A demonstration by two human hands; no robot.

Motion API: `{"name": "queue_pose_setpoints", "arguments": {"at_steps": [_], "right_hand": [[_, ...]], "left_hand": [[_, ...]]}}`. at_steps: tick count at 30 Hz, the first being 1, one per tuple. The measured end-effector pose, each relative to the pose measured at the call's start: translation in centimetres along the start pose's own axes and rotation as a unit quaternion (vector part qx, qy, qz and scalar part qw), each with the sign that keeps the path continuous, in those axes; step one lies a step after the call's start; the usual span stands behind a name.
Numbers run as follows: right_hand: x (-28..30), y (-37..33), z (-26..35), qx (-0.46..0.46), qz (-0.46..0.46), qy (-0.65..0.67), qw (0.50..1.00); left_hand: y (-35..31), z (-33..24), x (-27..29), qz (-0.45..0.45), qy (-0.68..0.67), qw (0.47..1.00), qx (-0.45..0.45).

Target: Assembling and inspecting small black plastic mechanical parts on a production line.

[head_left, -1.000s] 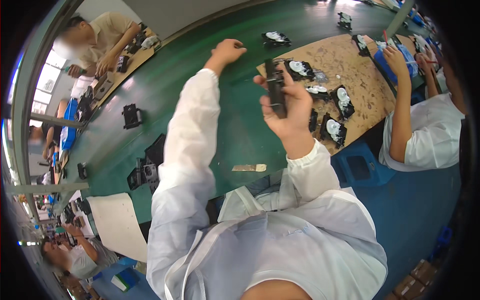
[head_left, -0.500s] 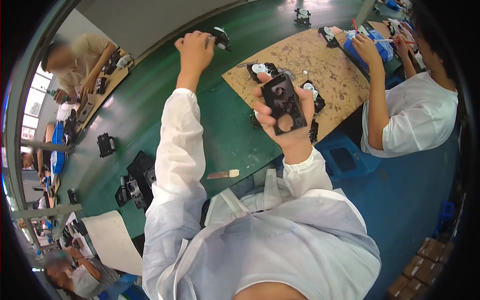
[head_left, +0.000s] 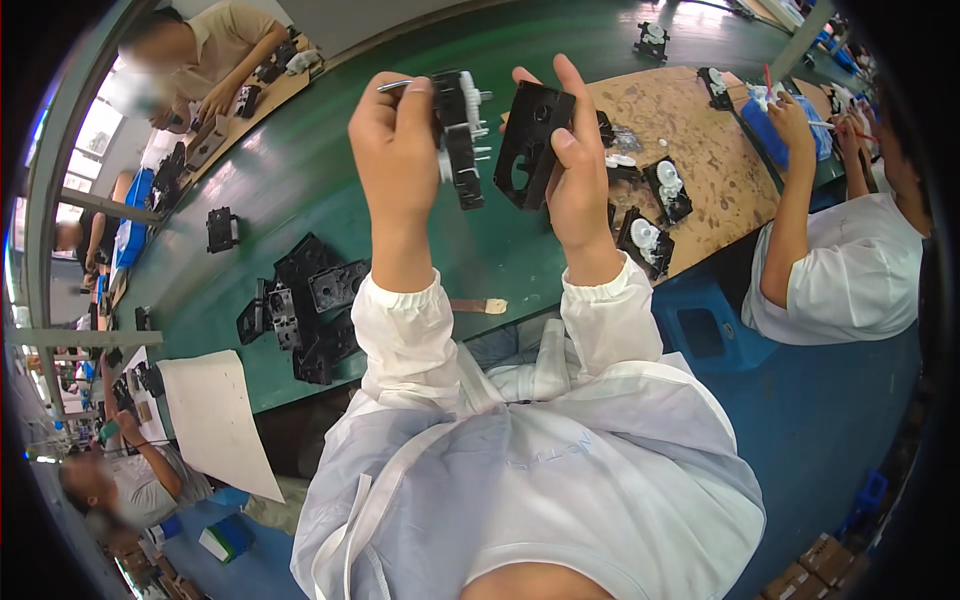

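My left hand (head_left: 393, 150) grips a black plastic gear assembly (head_left: 455, 135), held upright on edge. White gears and several pins stick out of its right side. A thin metal rod (head_left: 394, 86) also shows at the fingertips of this hand. In my right hand (head_left: 583, 180) is a black plastic housing (head_left: 537, 135) with round openings, tilted so that its hollow side faces partly left. The thumb presses on its edge while some fingers stretch up behind it. A narrow gap separates the housing from the pins. Both parts are raised above the green work surface (head_left: 330, 190).
On the brown board (head_left: 690, 120) at right lie several black units with white gears (head_left: 668, 185). Black housings (head_left: 310, 290) are heaped at left, near a small flat strip (head_left: 478, 306). A co-worker (head_left: 830, 250) sits at right beside a blue stool (head_left: 705, 325); others work at left.
My left hand has come back from the far side of the green surface, bringing the gear assembly beside the housing. My right hand has risen and turned the housing. The whole view has shifted.
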State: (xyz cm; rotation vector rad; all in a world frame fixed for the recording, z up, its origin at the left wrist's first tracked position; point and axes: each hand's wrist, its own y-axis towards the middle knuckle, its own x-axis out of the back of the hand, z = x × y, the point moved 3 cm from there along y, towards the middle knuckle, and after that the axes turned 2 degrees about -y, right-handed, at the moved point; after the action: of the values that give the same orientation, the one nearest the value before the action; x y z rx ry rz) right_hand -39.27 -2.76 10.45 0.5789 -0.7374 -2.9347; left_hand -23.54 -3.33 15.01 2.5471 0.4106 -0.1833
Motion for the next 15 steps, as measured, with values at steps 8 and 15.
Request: {"name": "queue_pose_setpoints", "arguments": {"at_steps": [8,15], "right_hand": [[-2.3,0.0,-0.2,0.092,0.048,-0.077,0.992],[-2.6,0.2,-0.4,0.067,0.048,-0.086,0.993]], "left_hand": [[-0.8,-0.1,0.3,0.015,0.035,0.999,0.031],[-1.0,0.8,0.6,0.020,0.017,0.999,0.047]]}}
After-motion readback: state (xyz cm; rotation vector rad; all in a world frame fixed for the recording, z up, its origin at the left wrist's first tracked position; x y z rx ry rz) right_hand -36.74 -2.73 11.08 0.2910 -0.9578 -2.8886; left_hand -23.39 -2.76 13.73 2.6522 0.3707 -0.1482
